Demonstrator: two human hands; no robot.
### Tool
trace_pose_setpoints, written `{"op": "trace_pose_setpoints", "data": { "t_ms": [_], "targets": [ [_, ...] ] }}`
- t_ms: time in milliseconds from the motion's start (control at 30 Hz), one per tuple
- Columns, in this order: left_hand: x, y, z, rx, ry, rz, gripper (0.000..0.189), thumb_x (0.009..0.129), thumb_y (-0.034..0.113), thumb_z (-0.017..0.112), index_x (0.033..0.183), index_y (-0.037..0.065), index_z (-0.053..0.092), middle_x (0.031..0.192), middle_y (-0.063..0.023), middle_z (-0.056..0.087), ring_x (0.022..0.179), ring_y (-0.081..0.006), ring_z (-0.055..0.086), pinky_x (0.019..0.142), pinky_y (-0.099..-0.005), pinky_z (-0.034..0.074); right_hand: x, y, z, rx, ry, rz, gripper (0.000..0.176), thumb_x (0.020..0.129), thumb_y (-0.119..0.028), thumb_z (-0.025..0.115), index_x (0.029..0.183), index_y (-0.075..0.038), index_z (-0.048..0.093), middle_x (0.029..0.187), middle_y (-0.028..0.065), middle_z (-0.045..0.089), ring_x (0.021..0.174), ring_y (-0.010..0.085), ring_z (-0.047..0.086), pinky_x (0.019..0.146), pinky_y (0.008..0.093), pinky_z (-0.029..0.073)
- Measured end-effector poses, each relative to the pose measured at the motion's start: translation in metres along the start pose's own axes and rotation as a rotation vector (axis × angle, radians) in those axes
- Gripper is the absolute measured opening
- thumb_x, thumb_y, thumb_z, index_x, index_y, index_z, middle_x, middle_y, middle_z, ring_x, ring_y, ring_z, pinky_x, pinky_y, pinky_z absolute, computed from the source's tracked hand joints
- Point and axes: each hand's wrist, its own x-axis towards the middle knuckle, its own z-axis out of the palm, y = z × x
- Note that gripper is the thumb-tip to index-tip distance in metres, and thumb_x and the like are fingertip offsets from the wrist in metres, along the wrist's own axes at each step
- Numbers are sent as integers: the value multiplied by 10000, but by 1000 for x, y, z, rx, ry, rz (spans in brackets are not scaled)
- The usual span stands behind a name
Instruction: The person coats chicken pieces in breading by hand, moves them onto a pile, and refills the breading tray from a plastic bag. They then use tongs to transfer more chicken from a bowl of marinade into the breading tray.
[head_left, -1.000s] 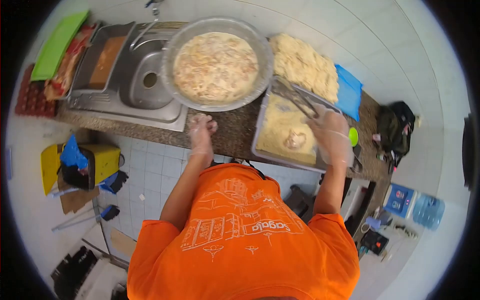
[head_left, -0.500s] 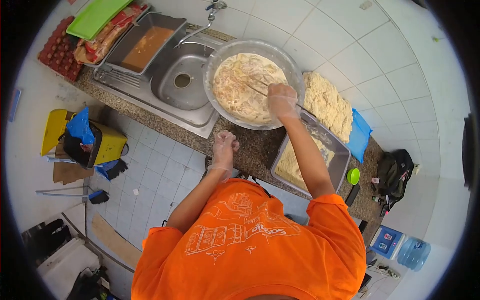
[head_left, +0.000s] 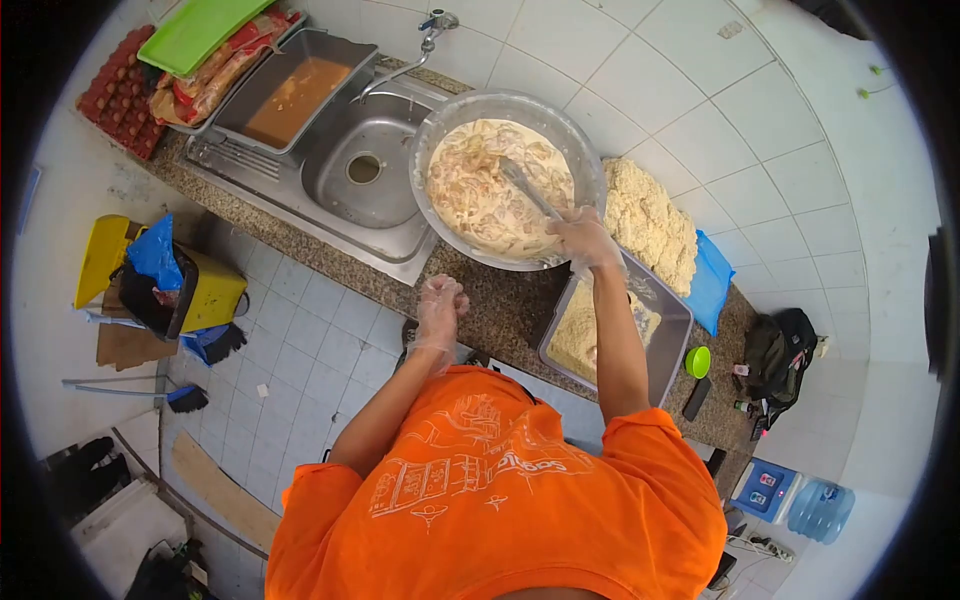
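Observation:
My right hand [head_left: 586, 243], in a clear plastic glove, is closed around the handle of metal tongs [head_left: 530, 188]. The far end of the tongs rests over the pale, creamy mix with pieces [head_left: 480, 205], which looks like battered meat. That mix fills a large metal bowl [head_left: 424, 196] on the counter beside the sink. Also gloved, my left hand [head_left: 440, 302] hovers near the counter's front edge with its fingers curled in; nothing shows in it. Under my right forearm sits a grey tub [head_left: 668, 350] with pale crumbly flour or breading [head_left: 578, 335].
A heap of breading [head_left: 648, 225] lies right of the bowl on a blue bag [head_left: 712, 285]. Left are the sink [head_left: 330, 205] and a grey tray of brown liquid [head_left: 300, 100]. A green cup [head_left: 697, 361] stands beside the tub. A yellow bin [head_left: 215, 290] is on the floor.
My right hand has shifted slightly right and toward me and turned, so the tongs now lie at another angle over the mix. My left hand has barely moved.

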Motion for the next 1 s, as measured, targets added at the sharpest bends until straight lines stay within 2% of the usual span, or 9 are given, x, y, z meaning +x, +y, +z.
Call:
{"op": "trace_pose_setpoints", "data": {
  "t_ms": [67, 167, 367, 533, 633, 700, 900, 967, 1000],
  "targets": [
    [-1, 2, 3, 14, -2, -4, 133, 949, 182, 523, 1037, 105, 460, 878, -42, 547, 677, -123, 543, 575, -243, 440, -15, 5, -1, 279, 129, -129, 218, 791, -106, 685, 921, 68, 664, 698, 52, 614, 547, 128, 531, 512, 280, 442],
    [-3, 6, 8, 26, -7, -15, 119, 946, 169, 514, 1033, 109, 459, 864, -39, 548, 670, -125, 542, 572, -246, 445, -49, 7, -23, 291, 91, -77, 272, 801, -78, 680, 1026, 73, 660, 707, 28, 607, 521, 100, 492, 496, 247, 421],
    [-9, 17, 28, 13, -59, -43, 102, 899, 118, 539, 979, 117, 475, 809, -16, 510, 650, -106, 520, 564, -236, 405, -150, 53, -74, 401, 130, -72, 348, 772, -103, 694, 1076, 63, 657, 739, 48, 631, 546, 87, 501, 491, 253, 411],
    [0, 8, 35, 87, -13, -93, 117, 931, 177, 536, 1023, 115, 496, 890, -46, 579, 711, -132, 567, 623, -251, 463, -239, 116, -83, 503, 275, 160, 283, 763, -73, 690, 1026, 32, 693, 700, 16, 619, 481, 78, 451, 472, 237, 371],
    [11, -1, 34, 117, 2, -120, 180, 943, 223, 546, 1064, 98, 502, 922, -63, 605, 750, -160, 598, 654, -277, 501, -265, 139, -81, 506, 216, 268, 260, 771, -73, 698, 1011, 25, 699, 676, -7, 607, 481, 67, 449, 469, 229, 374],
    [12, -2, 37, 173, 55, -133, 208, 943, 231, 550, 1082, 86, 497, 922, -66, 610, 764, -167, 607, 641, -276, 501, -271, 149, -76, 478, 197, 298, 281, 773, -28, 682, 1048, 33, 681, 644, -25, 558, 487, 50, 449, 463, 198, 363],
    [9, -4, 40, 201, 63, -152, 285, 944, 229, 548, 1161, 53, 491, 951, -79, 622, 782, -169, 615, 652, -268, 509, -274, 185, -86, 397, 157, 405, 336, 781, -145, 726, 1065, 28, 677, 667, -6, 576, 505, 56, 474, 480, 233, 392],
    [9, -8, 41, 201, 63, -157, 301, 943, 231, 549, 1173, 44, 494, 955, -81, 624, 782, -168, 616, 655, -267, 511, -276, 169, -106, -177, 272, 534, 364, 767, -224, 735, 1013, 40, 684, 672, 66, 632, 592, 190, 595, 634, 325, 490],
    [8, -8, 41, 196, 58, -161, 304, 945, 234, 547, 1172, 40, 494, 956, -81, 626, 783, -167, 617, 659, -265, 512, -281, 140, -113, -264, 350, 532, 438, 754, -295, 735, 1078, -7, 672, 708, 122, 657, 719, 255, 650, 740, 372, 494]
  ]
}}
